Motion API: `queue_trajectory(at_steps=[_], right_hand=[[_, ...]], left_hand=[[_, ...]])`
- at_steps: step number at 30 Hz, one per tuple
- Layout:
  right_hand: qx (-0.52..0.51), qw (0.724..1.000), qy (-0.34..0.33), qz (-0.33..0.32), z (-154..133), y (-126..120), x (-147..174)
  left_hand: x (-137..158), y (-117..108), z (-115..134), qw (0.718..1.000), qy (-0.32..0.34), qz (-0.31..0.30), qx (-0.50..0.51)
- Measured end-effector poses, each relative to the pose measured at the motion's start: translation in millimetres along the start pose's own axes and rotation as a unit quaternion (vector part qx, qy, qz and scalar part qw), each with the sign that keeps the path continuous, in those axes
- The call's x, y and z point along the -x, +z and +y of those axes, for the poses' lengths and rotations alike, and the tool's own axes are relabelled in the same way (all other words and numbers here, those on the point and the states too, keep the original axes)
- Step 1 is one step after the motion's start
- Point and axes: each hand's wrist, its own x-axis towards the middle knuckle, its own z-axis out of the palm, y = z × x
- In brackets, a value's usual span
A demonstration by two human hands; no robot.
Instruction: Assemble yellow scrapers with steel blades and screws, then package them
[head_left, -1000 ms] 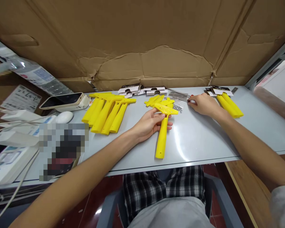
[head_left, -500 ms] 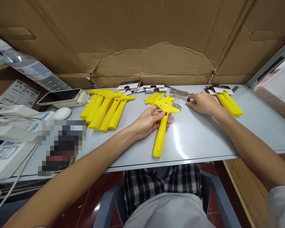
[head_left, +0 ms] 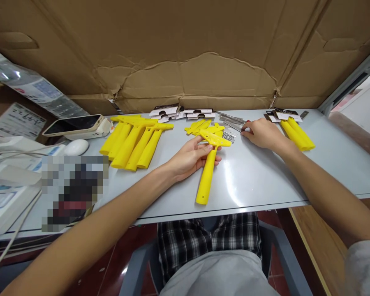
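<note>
Torn brown cardboard (head_left: 185,53) walls off the back of a pale grey worktable (head_left: 265,176), where a seated person in checked shorts works with both arms stretched forward. At centre, the left hand (head_left: 189,158) curls its fingers around the upper shaft of a yellow plastic scraper handle (head_left: 207,172), thumb laid over the top just below the wide T-shaped head; the handle's lower end rests near the table's front edge. Farther back and to the right, the right hand (head_left: 263,133) lies palm down, its fingertips drawn together on the thin metal blades (head_left: 232,120) spread flat there; whether a blade is actually pinched cannot be told. Between the two hands sits a small heap of screws (head_left: 228,137), just beside a loose cluster of yellow head pieces (head_left: 203,127). A row of bare yellow handles (head_left: 135,139) fans out to the left, well apart from the hands, with printed packaging cards (head_left: 181,112) stacked along the cardboard behind them. Two more yellow handles with cards (head_left: 296,131) lie just right of the right hand. A smartphone (head_left: 74,125), a white mouse (head_left: 76,146) and white power strips (head_left: 15,144) crowd the far left end.
</note>
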Motion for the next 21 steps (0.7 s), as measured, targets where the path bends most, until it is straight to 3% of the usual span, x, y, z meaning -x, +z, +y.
queue_trajectory(at_steps=[6, 10, 15, 17, 21], right_hand=[[0.062, 0.997, 0.024, 0.050, -1, -6, 5], [-0.133, 0.985, -0.016, 0.111, -2, -16, 6], [-0.437, 0.896, -0.047, 0.061, -24, -21, 19], [-0.471, 0.879, -0.057, 0.043, -34, -19, 25], [-0.468, 0.878, -0.099, 0.036, -44, -11, 31]], left_hand=[[1, 0, 0, 1.000, 0.001, -0.007, -0.005], [3, 5, 3, 1.000, -0.007, 0.011, -0.004], [4, 9, 6, 1.000, -0.015, 0.020, -0.014], [4, 9, 6, 1.000, -0.012, 0.018, -0.014], [4, 9, 6, 1.000, -0.012, 0.013, -0.017]])
